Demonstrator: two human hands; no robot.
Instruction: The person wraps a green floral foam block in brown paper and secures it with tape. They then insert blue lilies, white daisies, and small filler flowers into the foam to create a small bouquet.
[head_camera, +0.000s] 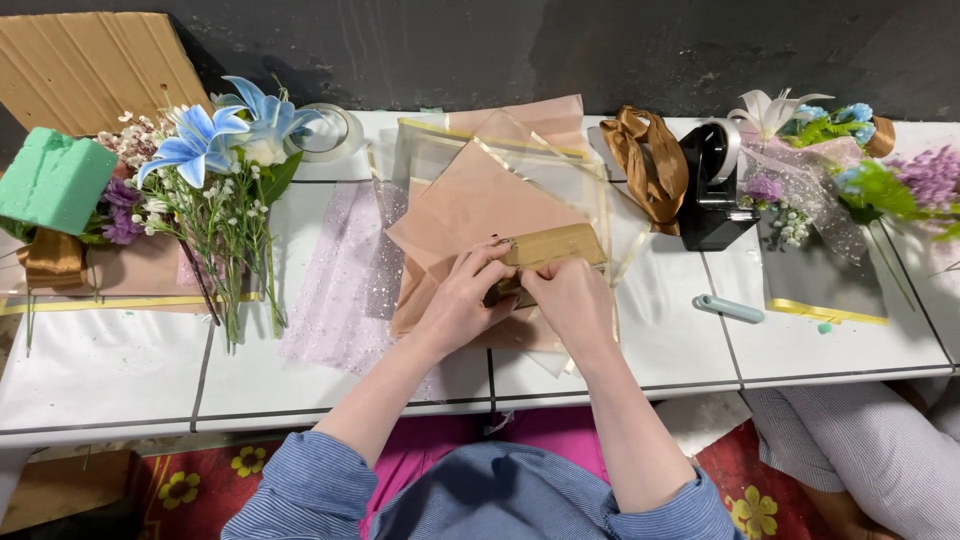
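Note:
My left hand (462, 298) and my right hand (570, 296) meet at the middle of the white table (110, 370), both pinching a folded gold ribbon strip (556, 243). The strip lies on a stack of peach and clear gold-edged wrapping sheets (480, 200). My fingers are closed on the near edge of the strip. A pale lilac glittery mesh sheet (345, 280) lies just left of the stack.
Blue lilies with small white and purple flowers (215, 170) lie at left beside a green foam block (55, 180) and cardboard (95, 65). A clear tape roll (335, 130), brown ribbon (645, 160), black tape dispenser (712, 190), grey handled tool (730, 309) and wrapped bouquet (830, 200) stand at right. Another person's leg (860, 450) is near the right corner.

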